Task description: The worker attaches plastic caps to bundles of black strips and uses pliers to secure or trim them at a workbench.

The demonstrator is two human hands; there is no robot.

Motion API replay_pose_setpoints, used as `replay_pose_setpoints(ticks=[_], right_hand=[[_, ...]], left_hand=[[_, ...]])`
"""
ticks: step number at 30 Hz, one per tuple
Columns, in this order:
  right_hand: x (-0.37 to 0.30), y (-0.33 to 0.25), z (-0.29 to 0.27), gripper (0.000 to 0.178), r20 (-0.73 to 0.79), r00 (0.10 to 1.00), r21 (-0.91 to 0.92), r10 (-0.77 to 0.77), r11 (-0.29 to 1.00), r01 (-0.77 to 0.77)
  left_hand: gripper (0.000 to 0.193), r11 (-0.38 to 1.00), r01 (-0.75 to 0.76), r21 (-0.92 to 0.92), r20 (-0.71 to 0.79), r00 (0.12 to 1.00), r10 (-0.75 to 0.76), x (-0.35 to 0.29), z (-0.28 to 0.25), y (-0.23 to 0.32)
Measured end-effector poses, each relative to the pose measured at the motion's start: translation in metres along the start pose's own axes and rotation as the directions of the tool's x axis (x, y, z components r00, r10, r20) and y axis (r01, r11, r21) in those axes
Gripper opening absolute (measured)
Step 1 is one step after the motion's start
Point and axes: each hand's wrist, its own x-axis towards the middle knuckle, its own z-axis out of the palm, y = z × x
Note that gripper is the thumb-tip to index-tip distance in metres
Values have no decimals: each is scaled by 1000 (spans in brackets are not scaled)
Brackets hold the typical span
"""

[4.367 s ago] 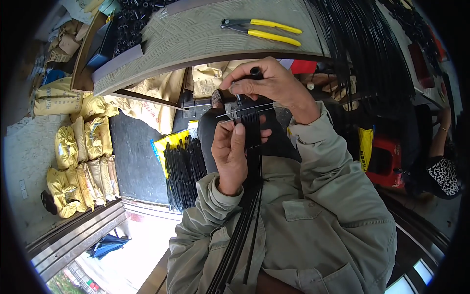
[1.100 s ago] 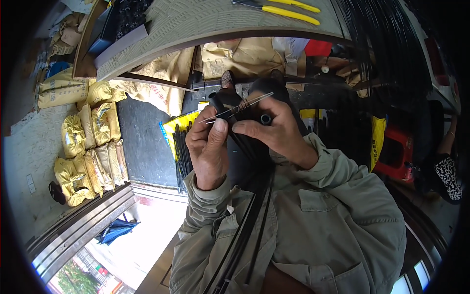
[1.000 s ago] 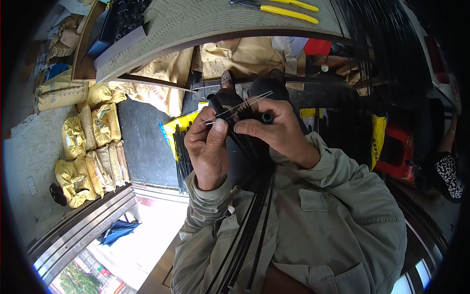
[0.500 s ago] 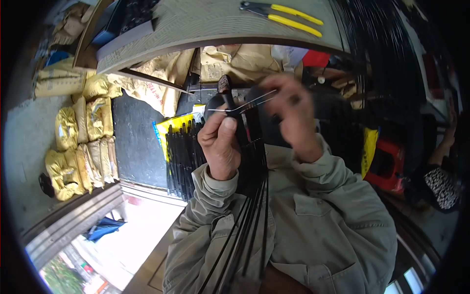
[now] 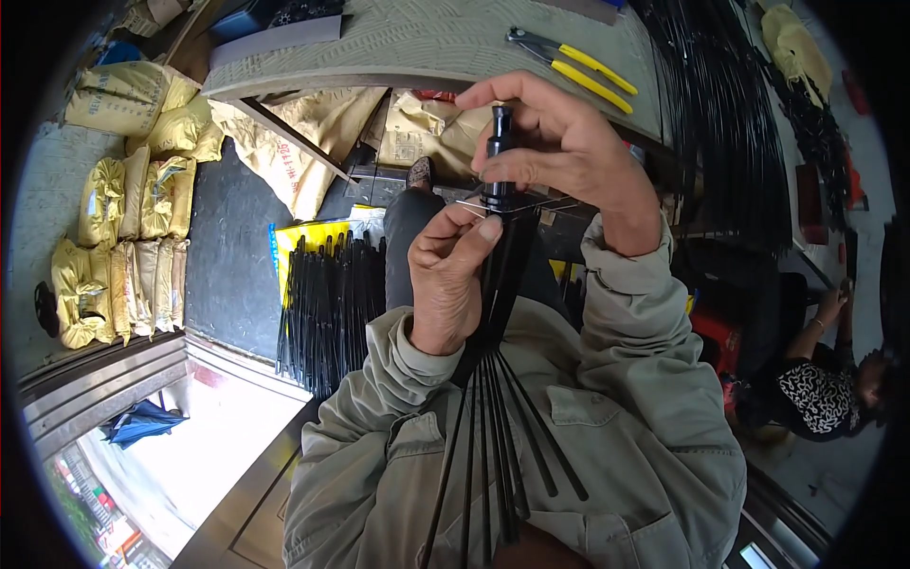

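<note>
An umbrella frame hangs in front of my chest, its black ribs fanning down over my shirt. At its top is a black plastic runner, upright, with a thin wire across its base. My left hand pinches the frame just under the runner, thumb at the wire. My right hand holds the runner from the right, thumb across its tube and index finger stretched out above. Whether the right fingers also touch the wire is hidden.
Yellow-handled pliers lie on the workbench ahead. Black ribs hang over its right side. A bundle of black ribs stands by my left side. Brown sacks line the left wall. Another person sits at the right.
My right hand has moved in from the right and taken hold of the runner. The runner now stands upright, and the ribs have spread. My left hand keeps its pinch.
</note>
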Motion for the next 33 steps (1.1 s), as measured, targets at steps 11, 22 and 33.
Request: replay_pose_setpoints(ticks=[11, 22, 33], right_hand=[[1, -5, 18, 36, -157, 983, -565, -96, 825, -10], [-2, -7, 25, 42, -219, 944, -704, -245, 710, 21], [-32, -1, 46, 68, -495, 759, -649, -423, 761, 1]], left_hand=[[19, 999, -7, 35, -90, 996, 10, -1, 0, 4], [29, 998, -30, 49, -89, 995, 34, -1, -3, -5], [22, 998, -68, 12, 54, 996, 67, -2, -11, 6]])
